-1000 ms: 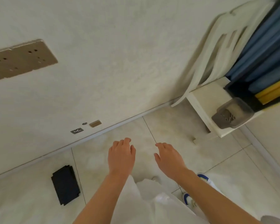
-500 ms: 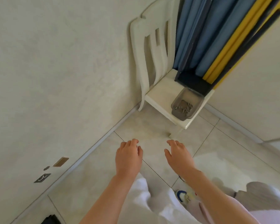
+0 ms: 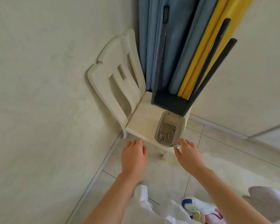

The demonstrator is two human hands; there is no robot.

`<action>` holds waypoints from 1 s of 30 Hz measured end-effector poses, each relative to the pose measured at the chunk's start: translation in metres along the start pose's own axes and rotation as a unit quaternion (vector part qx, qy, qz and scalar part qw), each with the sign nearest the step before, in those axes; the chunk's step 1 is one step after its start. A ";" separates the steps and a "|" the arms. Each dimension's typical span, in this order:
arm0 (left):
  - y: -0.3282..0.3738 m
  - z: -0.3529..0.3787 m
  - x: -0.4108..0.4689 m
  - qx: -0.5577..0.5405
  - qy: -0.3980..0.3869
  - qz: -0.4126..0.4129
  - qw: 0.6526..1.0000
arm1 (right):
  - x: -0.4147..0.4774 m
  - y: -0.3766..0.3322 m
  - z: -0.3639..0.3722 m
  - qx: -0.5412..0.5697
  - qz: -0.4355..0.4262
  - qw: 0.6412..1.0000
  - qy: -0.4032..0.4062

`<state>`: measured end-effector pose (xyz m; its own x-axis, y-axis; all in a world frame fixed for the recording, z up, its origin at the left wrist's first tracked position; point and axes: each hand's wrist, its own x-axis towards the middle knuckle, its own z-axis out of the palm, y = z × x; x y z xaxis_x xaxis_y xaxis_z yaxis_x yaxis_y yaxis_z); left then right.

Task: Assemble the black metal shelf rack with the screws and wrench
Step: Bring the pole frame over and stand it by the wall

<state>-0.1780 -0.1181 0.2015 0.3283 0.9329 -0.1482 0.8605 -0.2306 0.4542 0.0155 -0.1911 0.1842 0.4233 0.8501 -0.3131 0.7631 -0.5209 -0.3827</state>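
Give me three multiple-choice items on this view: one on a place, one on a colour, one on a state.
1. Where does the clear plastic tub of screws stand?
A. on the floor tiles
B. on the seat of the white plastic chair
C. on a windowsill

2. What colour are the padded rolls right of the blue fabric?
A. yellow
B. red
C. green

3. What is the left hand doing?
A. gripping a wrench
B. holding nothing, fingers relaxed
C. pinching a screw

Answers:
1. B, the tub sits at the seat's front corner.
2. A, both rolls are bright yellow.
3. B, its fingers lie loose by the seat's front edge with nothing in them.
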 end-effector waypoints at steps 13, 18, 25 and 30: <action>0.097 0.029 0.126 -0.037 0.001 0.038 0.999 | 0.118 0.058 -0.065 0.016 0.017 1.000 0.016; 0.156 0.054 0.164 -0.076 0.004 0.002 0.997 | 0.177 0.103 -0.106 0.002 -0.011 1.000 -0.016; 0.255 0.087 0.205 -0.105 -0.001 -0.071 0.992 | 0.255 0.169 -0.175 -0.022 -0.071 0.996 -0.049; 0.306 0.104 0.231 -0.105 0.015 -0.087 0.991 | 0.299 0.194 -0.214 -0.042 -0.104 0.992 -0.064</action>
<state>0.2018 -0.0016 0.2148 0.1674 0.9619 -0.2161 0.8025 -0.0056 0.5966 0.3947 -0.0220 0.2026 0.1920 0.9188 -0.3449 0.8672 -0.3234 -0.3787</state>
